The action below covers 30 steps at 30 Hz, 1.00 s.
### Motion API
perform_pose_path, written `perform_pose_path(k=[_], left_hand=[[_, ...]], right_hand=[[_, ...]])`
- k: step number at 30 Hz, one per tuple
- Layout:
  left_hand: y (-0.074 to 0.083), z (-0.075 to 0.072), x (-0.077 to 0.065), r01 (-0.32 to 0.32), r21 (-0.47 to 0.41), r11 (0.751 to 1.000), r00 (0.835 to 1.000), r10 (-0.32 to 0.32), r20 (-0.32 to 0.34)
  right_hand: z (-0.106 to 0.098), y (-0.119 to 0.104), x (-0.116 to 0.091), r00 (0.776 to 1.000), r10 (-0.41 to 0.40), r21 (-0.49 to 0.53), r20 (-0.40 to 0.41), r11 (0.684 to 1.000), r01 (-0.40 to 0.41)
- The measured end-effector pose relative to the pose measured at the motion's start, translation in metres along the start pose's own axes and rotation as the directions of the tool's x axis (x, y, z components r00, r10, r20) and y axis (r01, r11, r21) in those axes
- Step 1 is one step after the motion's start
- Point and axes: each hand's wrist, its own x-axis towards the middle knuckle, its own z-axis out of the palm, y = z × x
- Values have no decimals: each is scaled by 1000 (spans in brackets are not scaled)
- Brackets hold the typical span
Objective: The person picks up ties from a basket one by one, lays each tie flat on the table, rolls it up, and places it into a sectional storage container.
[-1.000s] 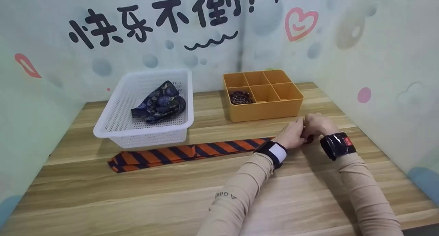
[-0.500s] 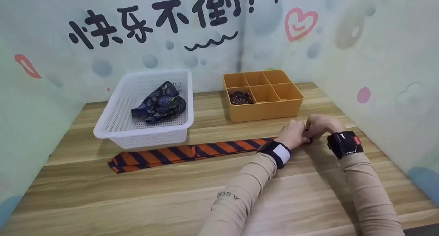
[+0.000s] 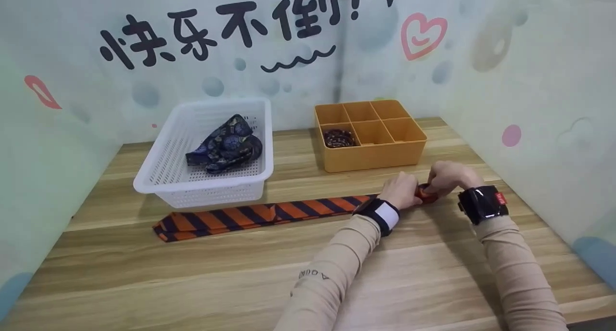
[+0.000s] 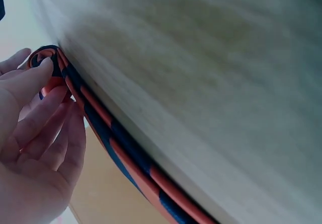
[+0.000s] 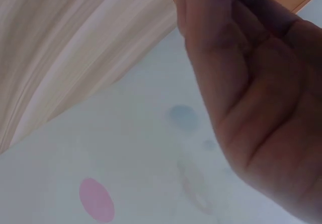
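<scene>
An orange and navy striped necktie [image 3: 240, 217] lies lengthwise across the table, its right end wound into a small roll [image 3: 425, 193]. My left hand [image 3: 400, 190] is at the left side of this roll. In the left wrist view, the thumb and bent fingers of the left hand [image 4: 40, 133] hold the coiled end [image 4: 48, 58], and the flat layers run off to the lower right. From the other side my right hand [image 3: 448, 176] pinches the roll with fingers pointing down. The right wrist view shows the right palm [image 5: 261, 98], with its fingertips out of frame.
Behind the tie stands a white plastic basket [image 3: 166, 189] holding a crumpled dark blue patterned cloth [image 3: 226, 146]. An orange compartment box [image 3: 375, 158] is just beyond the hands, with a dark coiled item [image 3: 339, 138] in its front left section. Walls border the wooden table [image 3: 192, 283].
My left hand first shifted slightly right, then back left. The hands have parted a little, so the rolled tie end now shows between them. The right hand has moved slightly right.
</scene>
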Motion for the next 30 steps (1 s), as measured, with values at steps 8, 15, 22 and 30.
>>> perform_pose_path(k=[8, 15, 22, 30], left_hand=[[-12, -9, -1, -50, -181, 982, 998, 54, 17], [-14, -9, 0, -84, -202, 976, 996, 82, -20], [-20, -14, -4, -38, -178, 983, 999, 38, -2], [-30, -17, -10, 0, -137, 991, 1000, 3, 25]], right_hand=[[4, -17, 1, 987, 96, -27, -129, 995, -100], [8, -30, 1, 972, 100, -39, -211, 993, -111], [-1, -25, -4, 993, -14, 46, -121, 999, 19], [5, -31, 0, 992, -37, 23, -123, 999, 41]])
